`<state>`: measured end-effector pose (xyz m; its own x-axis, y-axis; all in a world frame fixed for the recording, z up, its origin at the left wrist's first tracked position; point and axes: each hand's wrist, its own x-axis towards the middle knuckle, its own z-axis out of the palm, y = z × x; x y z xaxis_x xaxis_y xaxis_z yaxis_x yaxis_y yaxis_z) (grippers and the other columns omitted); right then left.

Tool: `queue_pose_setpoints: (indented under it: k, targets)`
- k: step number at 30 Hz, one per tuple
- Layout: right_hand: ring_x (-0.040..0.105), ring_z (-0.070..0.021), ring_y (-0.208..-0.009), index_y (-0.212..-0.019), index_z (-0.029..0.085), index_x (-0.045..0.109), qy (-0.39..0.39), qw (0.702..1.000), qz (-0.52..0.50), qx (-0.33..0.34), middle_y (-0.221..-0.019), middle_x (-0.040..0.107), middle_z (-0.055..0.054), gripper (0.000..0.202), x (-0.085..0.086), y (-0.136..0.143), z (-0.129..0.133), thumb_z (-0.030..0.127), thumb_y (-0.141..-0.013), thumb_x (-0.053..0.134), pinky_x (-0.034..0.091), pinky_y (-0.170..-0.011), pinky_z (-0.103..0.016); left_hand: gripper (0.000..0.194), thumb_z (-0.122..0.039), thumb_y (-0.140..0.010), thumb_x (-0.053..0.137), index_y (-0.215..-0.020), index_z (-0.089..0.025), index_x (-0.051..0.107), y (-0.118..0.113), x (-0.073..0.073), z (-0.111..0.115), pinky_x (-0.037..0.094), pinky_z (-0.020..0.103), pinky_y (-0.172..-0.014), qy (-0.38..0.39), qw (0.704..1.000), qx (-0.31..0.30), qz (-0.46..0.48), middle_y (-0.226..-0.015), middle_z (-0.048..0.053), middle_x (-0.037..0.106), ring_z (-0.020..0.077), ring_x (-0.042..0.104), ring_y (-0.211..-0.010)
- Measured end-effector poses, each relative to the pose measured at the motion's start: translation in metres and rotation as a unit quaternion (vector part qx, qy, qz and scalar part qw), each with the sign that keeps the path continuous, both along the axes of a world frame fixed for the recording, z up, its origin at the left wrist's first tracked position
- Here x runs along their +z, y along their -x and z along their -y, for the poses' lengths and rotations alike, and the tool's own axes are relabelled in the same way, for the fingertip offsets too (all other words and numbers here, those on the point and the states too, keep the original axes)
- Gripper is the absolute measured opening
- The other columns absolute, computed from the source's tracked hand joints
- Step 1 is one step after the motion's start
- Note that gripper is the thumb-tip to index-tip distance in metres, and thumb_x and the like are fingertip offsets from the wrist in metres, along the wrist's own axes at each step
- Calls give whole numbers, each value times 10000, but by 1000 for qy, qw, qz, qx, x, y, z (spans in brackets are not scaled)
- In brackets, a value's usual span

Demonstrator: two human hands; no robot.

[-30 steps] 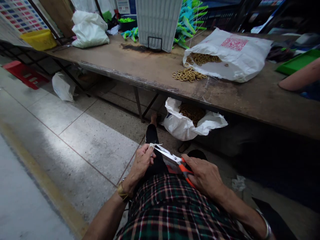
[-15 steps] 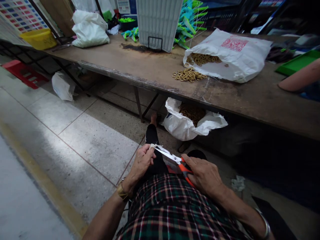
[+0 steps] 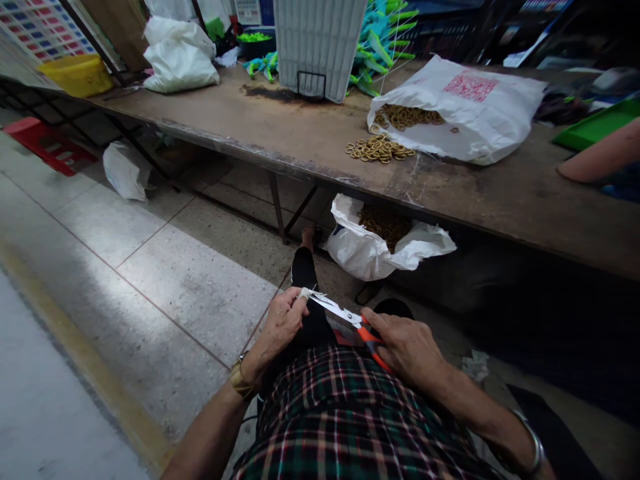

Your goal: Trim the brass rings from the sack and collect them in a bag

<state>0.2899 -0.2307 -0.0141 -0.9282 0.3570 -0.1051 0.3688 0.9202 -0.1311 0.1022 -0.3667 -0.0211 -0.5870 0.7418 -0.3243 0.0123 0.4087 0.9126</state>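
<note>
Orange-handled scissors [image 3: 345,313] are in the grip of my right hand [image 3: 407,343], the blades pointing left and slightly parted. My left hand [image 3: 283,320] pinches a small whitish piece [image 3: 304,293] between thumb and fingertips, right at the blade tips. What this piece is, I cannot make out; it is too small. Both hands are above my lap, over the plaid cloth [image 3: 345,407] I wear. A watch [image 3: 241,379] is on my left wrist.
Ahead runs a long brown table [image 3: 300,140] with a white sack [image 3: 465,113] spilling brass-coloured rings [image 3: 379,149]. Another open sack [image 3: 370,257] of rings sits beneath. A grey crate [image 3: 317,47] stands at the back. At right, another person's arm [image 3: 603,153] rests by a green tray [image 3: 595,123].
Hardly anything differs. My left hand and wrist have shifted very slightly left; the scissors stay at the whitish piece.
</note>
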Motion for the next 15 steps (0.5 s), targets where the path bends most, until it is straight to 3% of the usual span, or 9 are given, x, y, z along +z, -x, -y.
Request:
queue_pose_setpoints:
  k: [6, 15]
  targets:
    - [590, -124, -636, -1012, 223, 534, 59, 998, 7, 17, -765, 674, -1, 280, 4, 1, -4, 186, -754, 431, 311, -517, -207, 317, -397, -832, 414, -621, -177, 499, 3, 0, 1, 293, 211, -438, -3, 999, -11, -38, -448, -53, 408, 86, 383, -401]
    - [602, -149, -648, -1033, 219, 522, -11, 1000, 12, -9, -775, 677, -19, 355, 2, -1, 2, 154, -690, 455, 328, -524, -219, 236, -362, -834, 434, -759, -194, 581, -1, -9, 0, 302, 214, -485, -21, 993, 15, -117, -591, -15, 514, 105, 429, -498]
